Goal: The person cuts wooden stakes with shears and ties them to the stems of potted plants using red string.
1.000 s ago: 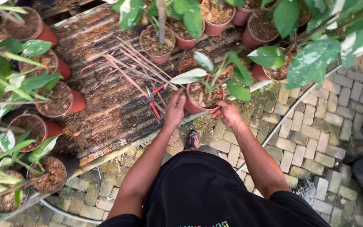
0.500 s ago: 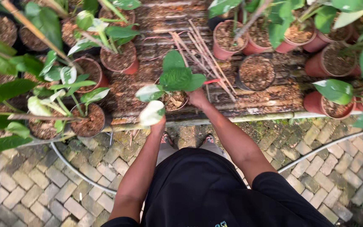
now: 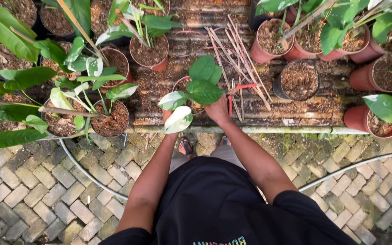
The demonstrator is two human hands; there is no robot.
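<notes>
Both my hands hold a small pot with a plant (image 3: 200, 86) of green and white-variegated leaves, at the front edge of a wooden bench (image 3: 296, 115). My right hand (image 3: 217, 110) grips the pot's right side. My left hand (image 3: 167, 115) is on its left side, mostly hidden under a pale leaf. The pot itself is largely covered by the leaves. Red-handled pruning shears (image 3: 234, 93) lie on the bench just right of my right hand, among a bundle of thin sticks (image 3: 234, 54).
Several terracotta pots of soil and leafy plants crowd the bench on both sides, such as a pot (image 3: 110, 119) at left and a dark pot (image 3: 299, 79) at right. A hose (image 3: 87, 172) curves over the brick paving (image 3: 32, 195). My sandalled feet (image 3: 186, 146) stand below.
The view has shifted and my hands with the potted plant have moved along the bench; the shears and sticks now lie right beside my right hand.
</notes>
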